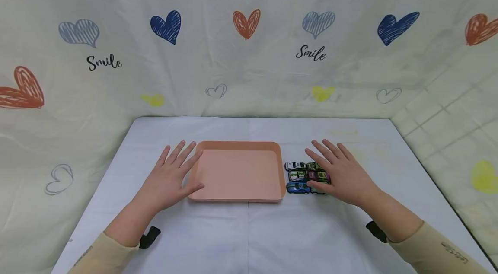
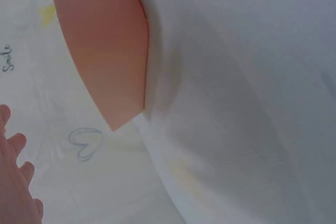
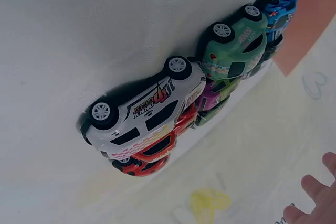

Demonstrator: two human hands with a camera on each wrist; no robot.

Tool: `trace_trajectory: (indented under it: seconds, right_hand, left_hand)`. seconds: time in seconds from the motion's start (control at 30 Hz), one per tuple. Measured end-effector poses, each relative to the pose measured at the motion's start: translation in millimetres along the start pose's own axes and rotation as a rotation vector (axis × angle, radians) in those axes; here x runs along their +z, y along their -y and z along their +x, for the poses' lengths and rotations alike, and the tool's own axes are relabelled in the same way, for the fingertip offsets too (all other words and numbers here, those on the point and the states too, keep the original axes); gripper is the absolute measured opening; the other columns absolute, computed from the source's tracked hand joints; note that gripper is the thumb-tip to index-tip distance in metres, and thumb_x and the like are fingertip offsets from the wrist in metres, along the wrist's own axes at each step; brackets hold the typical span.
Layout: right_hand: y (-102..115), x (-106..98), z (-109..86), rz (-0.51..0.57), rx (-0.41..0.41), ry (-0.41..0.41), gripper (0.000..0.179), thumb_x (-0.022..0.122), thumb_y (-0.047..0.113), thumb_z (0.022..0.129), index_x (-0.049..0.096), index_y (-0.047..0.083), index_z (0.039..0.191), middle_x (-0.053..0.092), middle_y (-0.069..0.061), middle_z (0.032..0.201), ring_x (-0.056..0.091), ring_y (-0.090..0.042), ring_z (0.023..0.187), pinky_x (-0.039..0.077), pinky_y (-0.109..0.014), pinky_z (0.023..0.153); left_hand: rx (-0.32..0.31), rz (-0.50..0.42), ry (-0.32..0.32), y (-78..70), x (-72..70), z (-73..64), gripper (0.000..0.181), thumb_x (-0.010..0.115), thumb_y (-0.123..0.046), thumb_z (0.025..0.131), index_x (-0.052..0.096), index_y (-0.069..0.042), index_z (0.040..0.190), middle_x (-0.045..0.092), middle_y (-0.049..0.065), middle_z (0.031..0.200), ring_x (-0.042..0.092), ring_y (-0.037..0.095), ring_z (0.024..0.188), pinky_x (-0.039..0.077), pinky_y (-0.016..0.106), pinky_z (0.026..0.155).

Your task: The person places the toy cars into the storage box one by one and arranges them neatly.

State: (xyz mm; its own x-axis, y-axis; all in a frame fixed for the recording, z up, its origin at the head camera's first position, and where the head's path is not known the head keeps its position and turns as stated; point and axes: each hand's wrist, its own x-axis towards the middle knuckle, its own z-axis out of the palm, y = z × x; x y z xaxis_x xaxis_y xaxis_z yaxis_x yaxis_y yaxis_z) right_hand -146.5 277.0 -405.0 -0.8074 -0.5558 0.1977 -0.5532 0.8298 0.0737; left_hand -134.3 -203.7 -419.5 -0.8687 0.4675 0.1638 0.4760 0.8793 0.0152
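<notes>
A shallow pink tray [image 1: 238, 198] lies on the white table. My left hand [image 1: 165, 185] is spread with straight fingers over the tray's left edge, holding nothing. In the left wrist view, the tray's wall [image 2: 102, 51] shows apart from the fingertips. To the right of the tray stand several small toy cars in rows, among them a blue one [image 1: 297, 188]. My right hand [image 1: 348, 179] spreads above them, empty, and hides some. The right wrist view shows a silver toy car [image 3: 152, 111], a green one [image 3: 239, 45] and a red one [image 3: 157, 148].
A white cloth covers the table [image 1: 218, 239]. Behind it hangs a pale curtain [image 1: 264, 71] printed with hearts and the word "Smile". A dark strap [image 1: 149, 237] sits at the left wrist, another [image 1: 376, 231] at the right.
</notes>
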Motion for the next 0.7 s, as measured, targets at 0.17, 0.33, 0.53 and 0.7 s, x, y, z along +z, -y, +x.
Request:
trace_trajectory:
  seconds: [0.17,0.33,0.53,0.7]
  right_hand:
    - [1,1,0.9,0.0,-0.018,-0.005,0.087,0.062,0.065,0.087,0.033,0.022,0.156,0.028,-0.009,0.161,0.025,-0.038,0.146,0.017,-0.058,0.118]
    - [2,2,1.3,0.048,-0.014,0.018,0.083,0.062,0.063,0.088,0.037,0.02,0.154,0.03,-0.009,0.16,0.028,-0.037,0.144,0.024,-0.059,0.115]
    - [4,3,2.0,0.157,-0.009,0.045,0.073,0.061,0.057,0.092,0.041,0.02,0.152,0.037,-0.008,0.156,0.035,-0.036,0.141,0.034,-0.06,0.109]
    - [3,5,5.8,0.217,0.0,0.078,0.067,0.061,0.054,0.094,0.045,0.02,0.15,0.044,-0.008,0.152,0.043,-0.035,0.136,0.039,-0.059,0.106]
  left_hand:
    - [-0.007,-0.031,0.008,2.4,3.3,-0.1,0.088,0.047,-0.072,0.091,0.028,-0.019,0.158,0.011,0.002,0.167,0.005,0.029,0.153,-0.001,0.051,0.122]
    - [-0.013,-0.072,0.015,5.9,5.6,-2.2,0.087,0.049,-0.07,0.092,0.022,-0.022,0.16,0.012,0.003,0.166,0.006,0.029,0.152,-0.001,0.051,0.122]
    - [-0.032,-0.114,0.044,10.7,7.7,-5.4,0.088,0.05,-0.069,0.092,0.012,-0.028,0.161,0.011,0.002,0.166,0.003,0.028,0.153,-0.001,0.05,0.122]
    - [-0.051,-0.141,0.061,13.4,9.8,-8.4,0.088,0.051,-0.068,0.092,0.018,-0.023,0.16,0.012,0.003,0.166,0.004,0.029,0.153,-0.001,0.051,0.122]
